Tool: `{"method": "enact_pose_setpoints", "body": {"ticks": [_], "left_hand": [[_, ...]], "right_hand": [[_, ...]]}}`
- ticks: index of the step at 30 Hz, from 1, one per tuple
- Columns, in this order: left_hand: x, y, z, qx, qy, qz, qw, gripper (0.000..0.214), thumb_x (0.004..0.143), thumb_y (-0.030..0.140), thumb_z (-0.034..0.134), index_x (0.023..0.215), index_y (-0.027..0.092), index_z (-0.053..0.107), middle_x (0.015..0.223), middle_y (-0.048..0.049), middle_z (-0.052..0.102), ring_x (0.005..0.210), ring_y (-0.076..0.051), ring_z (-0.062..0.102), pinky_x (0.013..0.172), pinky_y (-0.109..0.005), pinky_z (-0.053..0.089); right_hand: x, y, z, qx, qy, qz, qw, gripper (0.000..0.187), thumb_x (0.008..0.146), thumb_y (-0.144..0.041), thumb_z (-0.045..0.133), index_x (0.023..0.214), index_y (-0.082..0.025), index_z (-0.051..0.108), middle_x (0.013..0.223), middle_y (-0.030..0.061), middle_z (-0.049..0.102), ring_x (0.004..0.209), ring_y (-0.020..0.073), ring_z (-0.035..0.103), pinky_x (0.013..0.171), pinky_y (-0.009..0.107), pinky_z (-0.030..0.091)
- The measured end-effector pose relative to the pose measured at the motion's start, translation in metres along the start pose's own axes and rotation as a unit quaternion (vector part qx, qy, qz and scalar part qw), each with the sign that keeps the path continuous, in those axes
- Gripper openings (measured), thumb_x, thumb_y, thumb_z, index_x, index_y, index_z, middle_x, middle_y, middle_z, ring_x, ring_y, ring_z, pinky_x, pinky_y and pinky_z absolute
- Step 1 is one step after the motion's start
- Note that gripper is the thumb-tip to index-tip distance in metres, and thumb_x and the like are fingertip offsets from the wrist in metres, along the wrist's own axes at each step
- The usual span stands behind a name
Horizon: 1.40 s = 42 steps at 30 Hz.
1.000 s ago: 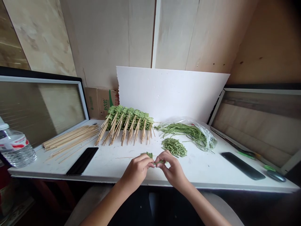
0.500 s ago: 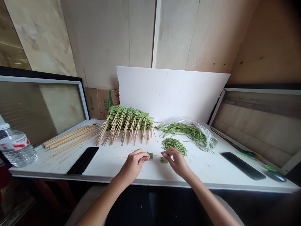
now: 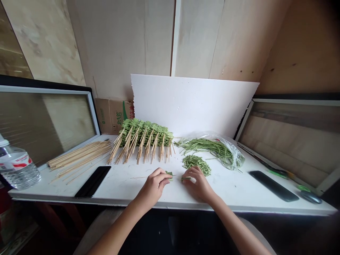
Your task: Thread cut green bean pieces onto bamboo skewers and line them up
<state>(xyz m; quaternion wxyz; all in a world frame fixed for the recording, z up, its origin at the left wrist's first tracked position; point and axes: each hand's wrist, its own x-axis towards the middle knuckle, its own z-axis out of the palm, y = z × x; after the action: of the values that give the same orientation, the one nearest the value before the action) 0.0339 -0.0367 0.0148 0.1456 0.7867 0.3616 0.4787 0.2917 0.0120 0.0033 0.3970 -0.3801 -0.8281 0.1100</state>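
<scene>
Grip: left hand point(image 3: 154, 182) has thumb and fingers pinched together on a threaded bean row point(image 3: 169, 173); right hand point(image 3: 199, 182) curls over a small bean bundle point(image 3: 185, 178), and from where I stand I cannot tell whether its fingertips are closed on it.
Bean row: between the two hands, right at the left fingertips, near the table's front edge.
Bamboo skewer point(image 3: 139, 177): bare tail running out beyond the left hand, tip just past the beans; thin, stiff and light, likely to splinter or prick if forced, so best held along the bare shaft, away from the point.
Cut beans: very light, firm yet a little springy, I'd judge; probably slick where damp and apt to split if squeezed or pierced off-centre. Each is best pinched by its sides, the row across several pieces at once.
Bean heap point(image 3: 195, 163): loose short lengths just beyond the right hand.
Skewered stack point(image 3: 146, 130): farther back, bare sticks fanned toward the person.
Plastic bag point(image 3: 237, 159): partly over uncut long beans point(image 3: 209, 146), behind the heap.
Spare skewers point(image 3: 82, 154): spread at the left, beside a black phone point(image 3: 92, 181).
White table point(image 3: 225, 194): under it all.
</scene>
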Motion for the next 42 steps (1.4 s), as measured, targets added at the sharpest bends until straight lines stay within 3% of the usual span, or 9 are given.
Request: {"method": "enact_pose_setpoints", "body": {"ticks": [5,8,15,20,26,29,34,39,42], "left_hand": [[-0.002,0.007,0.004,-0.018,0.008,0.003,1.000,0.023,0.094,0.013,0.067,0.116,0.021,0.071,0.098,-0.0054,0.068,0.089,-0.018,0.069,0.082,-0.031,0.059],[-0.002,0.010,0.005,-0.023,0.011,0.007,1.000,0.025,0.093,0.013,0.069,0.117,0.020,0.070,0.099,-0.0055,0.068,0.089,-0.018,0.069,0.082,-0.030,0.060],[-0.001,0.006,0.003,0.031,0.015,-0.007,0.999,0.012,0.096,0.016,0.066,0.102,0.020,0.076,0.093,-0.0052,0.071,0.082,-0.018,0.069,0.076,-0.030,0.056],[-0.002,0.012,0.004,0.043,0.020,0.030,0.998,0.017,0.096,0.010,0.061,0.097,0.020,0.076,0.088,-0.0052,0.070,0.077,-0.017,0.066,0.072,-0.028,0.054],[-0.002,0.025,0.002,0.089,-0.001,0.069,0.994,0.031,0.087,-0.004,0.056,0.083,0.019,0.076,0.080,-0.0038,0.070,0.074,-0.018,0.062,0.069,-0.029,0.051],[-0.001,0.028,0.001,0.029,-0.018,0.052,0.998,0.034,0.084,-0.007,0.055,0.076,0.019,0.076,0.078,-0.0032,0.071,0.071,-0.016,0.064,0.068,-0.028,0.052],[0.001,0.034,0.000,-0.093,-0.038,0.008,0.995,0.029,0.087,0.001,0.060,0.084,0.020,0.080,0.078,-0.0045,0.073,0.068,-0.016,0.068,0.065,-0.027,0.057],[0.002,0.027,-0.003,-0.066,-0.036,0.005,0.997,0.028,0.086,0.000,0.061,0.081,0.020,0.080,0.077,-0.0046,0.074,0.069,-0.017,0.068,0.066,-0.028,0.057],[0.004,0.013,-0.014,-0.032,-0.009,0.000,0.999,0.030,0.085,-0.003,0.058,0.078,0.018,0.079,0.078,-0.0042,0.075,0.071,-0.017,0.069,0.068,-0.027,0.056]], "right_hand": [[0.002,-0.036,0.003,0.135,-0.034,0.016,0.990,0.029,0.095,-0.046,0.069,0.114,-0.026,0.076,0.099,0.0075,0.076,0.096,0.0254,0.064,0.079,0.038,0.053],[0.002,-0.052,0.007,0.192,-0.043,0.027,0.980,0.027,0.093,-0.048,0.071,0.107,-0.026,0.079,0.093,0.0056,0.077,0.085,0.0213,0.065,0.073,0.033,0.052],[0.002,-0.053,0.006,0.172,0.016,0.039,0.984,0.023,0.095,-0.046,0.069,0.101,-0.025,0.078,0.092,0.0062,0.075,0.082,0.0207,0.061,0.075,0.034,0.050],[0.000,-0.062,0.007,0.161,-0.005,0.008,0.987,0.020,0.092,-0.045,0.073,0.098,-0.026,0.076,0.089,0.0054,0.072,0.085,0.0220,0.060,0.073,0.034,0.048],[-0.002,-0.071,0.010,0.174,0.005,0.000,0.985,0.019,0.098,-0.036,0.064,0.085,-0.024,0.071,0.083,0.0046,0.067,0.086,0.0226,0.058,0.079,0.036,0.047],[-0.003,-0.072,0.011,0.224,-0.008,0.010,0.975,0.022,0.096,-0.039,0.067,0.080,-0.024,0.071,0.079,0.0040,0.064,0.085,0.0225,0.058,0.079,0.036,0.047],[-0.001,-0.071,0.008,0.280,-0.029,0.017,0.959,0.032,0.090,-0.052,0.072,0.076,-0.023,0.071,0.077,0.0045,0.064,0.084,0.0227,0.060,0.080,0.037,0.050],[0.006,-0.055,-0.003,0.264,-0.052,0.009,0.963,0.039,0.089,-0.059,0.070,0.076,-0.023,0.072,0.076,0.0048,0.065,0.082,0.0228,0.060,0.080,0.038,0.051],[0.010,-0.028,-0.017,0.226,0.002,0.030,0.974,0.043,0.087,-0.064,0.068,0.076,-0.023,0.072,0.075,0.0043,0.066,0.079,0.0233,0.061,0.075,0.038,0.051]]}}
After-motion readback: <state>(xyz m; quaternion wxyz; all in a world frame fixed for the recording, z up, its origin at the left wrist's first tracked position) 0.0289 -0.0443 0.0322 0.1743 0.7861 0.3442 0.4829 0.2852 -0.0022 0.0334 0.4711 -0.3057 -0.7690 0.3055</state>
